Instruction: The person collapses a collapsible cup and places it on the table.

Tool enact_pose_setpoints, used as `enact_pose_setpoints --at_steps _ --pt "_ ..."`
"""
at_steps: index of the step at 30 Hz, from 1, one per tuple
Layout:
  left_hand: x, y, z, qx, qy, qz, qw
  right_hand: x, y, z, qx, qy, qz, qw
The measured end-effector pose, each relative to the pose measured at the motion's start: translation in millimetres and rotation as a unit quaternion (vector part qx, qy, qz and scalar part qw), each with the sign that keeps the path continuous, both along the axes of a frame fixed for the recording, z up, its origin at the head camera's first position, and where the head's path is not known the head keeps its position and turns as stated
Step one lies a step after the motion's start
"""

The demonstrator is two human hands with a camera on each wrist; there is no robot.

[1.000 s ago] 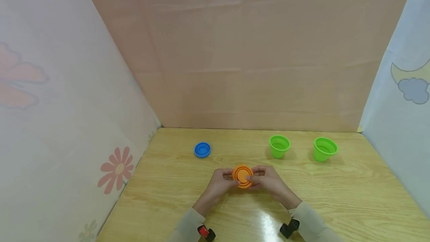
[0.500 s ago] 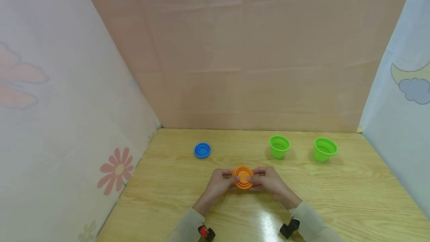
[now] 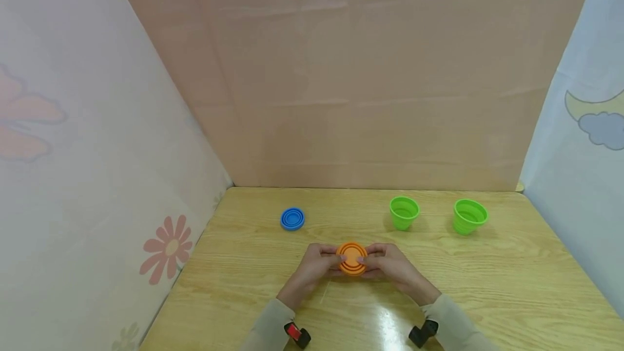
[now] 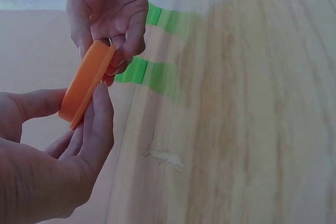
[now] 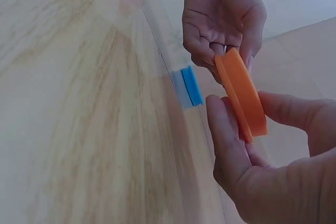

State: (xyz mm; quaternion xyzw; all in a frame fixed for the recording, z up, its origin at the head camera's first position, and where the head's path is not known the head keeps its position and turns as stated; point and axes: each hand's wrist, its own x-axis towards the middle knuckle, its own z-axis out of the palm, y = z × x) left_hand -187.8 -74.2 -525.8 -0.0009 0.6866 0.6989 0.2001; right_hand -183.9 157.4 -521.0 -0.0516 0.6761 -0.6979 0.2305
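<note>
Orange cup [image 3: 352, 258] is flattened into a thick, round disc, held in front of you over the wooden table [image 3: 244, 286]. In the head view its face shows a smooth, plain centre with concentric rings and darker grooves around it; the colour is a strong orange throughout. Both wrist views catch it edge-on: a short, smooth side wall, with a wider lip along the side your fingers support.

Your left hand [image 3: 317, 261] pinches the left edge, thumb on the ringed face, fingers on the opposite side. Your right hand [image 3: 390, 264] mirrors this grip at the right edge. Thumb tips lie apart, a strip of the centre showing between them; whether your fingers meet underneath, cannot tell.

Beyond your hands: a blue cup [image 3: 292, 219], also flattened, to the left; to the right, a green cup [image 3: 403, 213] and a second green cup [image 3: 469, 216], both expanded, upright and well apart.
</note>
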Motion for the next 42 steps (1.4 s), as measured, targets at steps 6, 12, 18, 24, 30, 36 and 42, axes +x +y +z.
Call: enact_pose_setpoints --at_steps 6,12,18,24,30,36,42 --pt "0.8 -3.2 -1.0 0.011 -0.02 0.0 0.9997 3.9 1.4 3.6 0.014 0.013 0.005 0.9998" --pt "-0.8 -4.8 -1.4 0.02 -0.029 -0.004 0.9994 5.5 0.5 5.0 0.023 0.03 -0.006 0.9993" --pt "-0.2 -6.2 2.2 0.028 -0.039 -0.007 0.9988 4.9 2.7 5.6 0.038 0.06 -0.003 0.9975" --pt "-0.5 -10.3 5.7 0.048 -0.065 -0.01 0.9967 5.3 8.0 5.7 0.025 0.077 0.047 0.9956" --pt "0.8 -10.4 7.4 0.079 -0.084 -0.03 0.9928 7.9 12.1 4.5 0.01 0.069 0.092 0.9933" --pt "2.4 -10.4 8.9 0.091 -0.092 -0.04 0.9908 7.2 11.1 3.2 0.019 0.074 0.085 0.9935" --pt "2.6 -10.6 10.4 0.056 -0.072 -0.038 0.995 7.7 10.0 1.9 0.029 0.072 0.059 0.9952"
